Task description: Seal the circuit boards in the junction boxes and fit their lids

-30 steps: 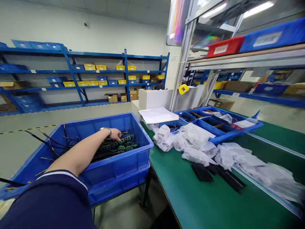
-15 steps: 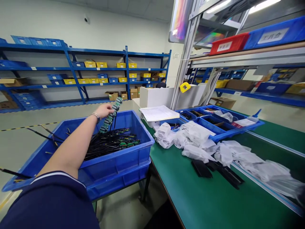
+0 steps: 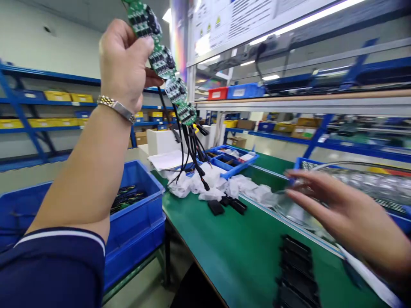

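The left hand (image 3: 123,64) pinches the circuit strip (image 3: 165,70) high over the bench (image 3: 205,239), its dangling wires (image 3: 192,149) liable to snag on the bags (image 3: 208,179), while the right hand (image 3: 346,209) hovers half-open and empty.

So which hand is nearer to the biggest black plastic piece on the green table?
Right. The right hand hovers up and to the right of the black piece; the left hand is raised farther off to its left, holding green circuit boards.
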